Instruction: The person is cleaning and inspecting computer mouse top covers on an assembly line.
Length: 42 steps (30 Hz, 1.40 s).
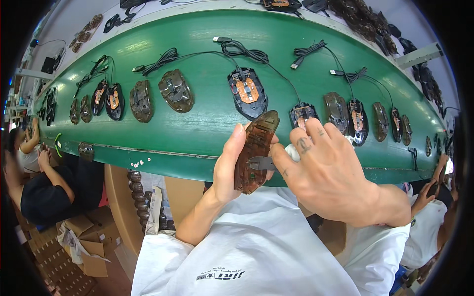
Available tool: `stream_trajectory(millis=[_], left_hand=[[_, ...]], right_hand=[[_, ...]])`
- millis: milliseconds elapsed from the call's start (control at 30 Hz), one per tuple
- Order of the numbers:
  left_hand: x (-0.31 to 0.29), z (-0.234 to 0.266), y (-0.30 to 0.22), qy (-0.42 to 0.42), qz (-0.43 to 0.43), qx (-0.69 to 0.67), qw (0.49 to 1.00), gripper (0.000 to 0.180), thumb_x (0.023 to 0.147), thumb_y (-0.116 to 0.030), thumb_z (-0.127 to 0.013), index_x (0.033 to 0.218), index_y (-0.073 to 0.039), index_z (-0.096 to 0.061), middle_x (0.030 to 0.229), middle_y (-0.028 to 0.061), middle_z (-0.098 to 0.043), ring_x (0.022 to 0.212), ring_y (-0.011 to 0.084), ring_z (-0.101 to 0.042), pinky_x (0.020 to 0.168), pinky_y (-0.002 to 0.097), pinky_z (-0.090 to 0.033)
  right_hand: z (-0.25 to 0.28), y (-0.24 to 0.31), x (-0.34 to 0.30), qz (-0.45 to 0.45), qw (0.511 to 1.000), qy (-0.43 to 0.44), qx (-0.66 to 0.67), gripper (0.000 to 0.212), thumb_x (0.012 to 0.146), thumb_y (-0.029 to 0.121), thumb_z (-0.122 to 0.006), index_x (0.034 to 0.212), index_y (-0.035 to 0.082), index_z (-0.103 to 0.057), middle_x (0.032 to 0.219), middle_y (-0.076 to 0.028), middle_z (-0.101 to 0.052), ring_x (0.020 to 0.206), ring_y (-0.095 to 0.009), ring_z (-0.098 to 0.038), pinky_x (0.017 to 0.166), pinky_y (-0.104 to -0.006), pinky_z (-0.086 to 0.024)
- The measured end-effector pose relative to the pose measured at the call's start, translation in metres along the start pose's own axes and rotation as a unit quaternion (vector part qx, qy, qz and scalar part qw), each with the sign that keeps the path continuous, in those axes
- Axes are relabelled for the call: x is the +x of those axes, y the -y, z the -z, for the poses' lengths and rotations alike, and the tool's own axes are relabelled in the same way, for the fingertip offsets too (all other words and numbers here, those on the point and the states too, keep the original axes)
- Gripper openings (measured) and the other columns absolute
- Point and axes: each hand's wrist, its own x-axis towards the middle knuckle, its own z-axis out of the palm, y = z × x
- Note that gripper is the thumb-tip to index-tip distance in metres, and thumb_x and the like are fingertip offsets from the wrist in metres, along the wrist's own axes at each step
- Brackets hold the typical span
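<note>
My left hand (228,165) grips a translucent brown mouse top shell (257,135), tilted up on its side just in front of the belt's near edge. Its ribbed inner face shows. My right hand (328,170) is closed round a tool with grey metal jaws, which look like nippers (261,163). The jaws touch or overlap the shell's inside near its lower end; the handles are mostly hidden by my fingers. Something white shows under the right fingers. Just beyond my hands, an opened black mouse base (248,93) with an orange-brown circuit board and a cable lies on the belt.
The green conveyor belt (207,126) carries several mouse bases and brown shells (176,91) with coiled cables (244,51). Small white pieces (140,162) lie on the near ledge. Co-workers sit left and right. Cardboard boxes (91,241) and stacked shells (138,200) stand below at left.
</note>
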Motion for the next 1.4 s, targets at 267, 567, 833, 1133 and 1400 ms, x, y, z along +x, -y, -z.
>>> stream_trajectory(millis=[267, 567, 833, 1133, 1400], left_hand=[[0.005, 0.000, -0.002, -0.044, 0.016, -0.037, 0.998, 0.064, 0.100, -0.057, -0.035, 0.111, 0.000, -0.063, 0.084, 0.0086, -0.068, 0.058, 0.0139, -0.058, 0.049, 0.0240, -0.042], [0.013, 0.018, -0.004, -0.019, 0.026, -0.078, 0.996, 0.065, 0.098, -0.059, -0.039, 0.110, 0.000, -0.064, 0.087, 0.0095, -0.069, 0.060, 0.0140, -0.060, 0.049, 0.0238, -0.043], [0.009, 0.014, -0.006, -0.049, 0.036, -0.102, 0.993, 0.062, 0.100, -0.058, -0.037, 0.109, -0.002, -0.062, 0.085, 0.0087, -0.067, 0.062, 0.0119, -0.059, 0.049, 0.0245, -0.043], [0.008, 0.010, -0.003, -0.042, -0.018, 0.089, 0.995, 0.061, 0.102, -0.056, -0.031, 0.104, -0.004, -0.062, 0.076, 0.0069, -0.063, 0.058, 0.0088, -0.053, 0.047, 0.0238, -0.038], [0.003, 0.012, -0.017, -0.020, 0.047, 0.171, 0.984, 0.061, 0.103, -0.056, -0.029, 0.102, -0.004, -0.063, 0.071, 0.0051, -0.061, 0.053, 0.0071, -0.049, 0.046, 0.0221, -0.034]], right_hand=[[-0.018, 0.003, -0.004, -0.009, 1.000, 0.018, -0.002, 0.026, 0.076, 0.010, -0.064, 0.100, 0.003, -0.065, 0.082, -0.011, -0.052, 0.066, -0.022, -0.049, 0.050, -0.0332, -0.038], [-0.024, -0.008, 0.002, -0.086, 0.954, 0.097, 0.271, 0.025, 0.076, 0.010, -0.064, 0.100, 0.003, -0.065, 0.082, -0.010, -0.054, 0.066, -0.023, -0.052, 0.053, -0.0364, -0.042], [-0.031, 0.005, 0.006, -0.048, 0.996, -0.055, 0.059, 0.026, 0.074, 0.012, -0.065, 0.099, 0.004, -0.064, 0.081, -0.010, -0.049, 0.072, -0.023, -0.046, 0.064, -0.0354, -0.039], [-0.010, 0.000, 0.017, 0.032, 0.999, 0.003, -0.033, 0.022, 0.074, 0.011, -0.063, 0.092, 0.000, -0.063, 0.079, -0.012, -0.047, 0.074, -0.024, -0.042, 0.064, -0.0338, -0.037], [0.000, 0.013, 0.021, 0.042, 0.995, 0.044, -0.084, 0.018, 0.074, 0.012, -0.064, 0.087, -0.001, -0.063, 0.073, -0.011, -0.047, 0.065, -0.021, -0.040, 0.058, -0.0326, -0.035]])
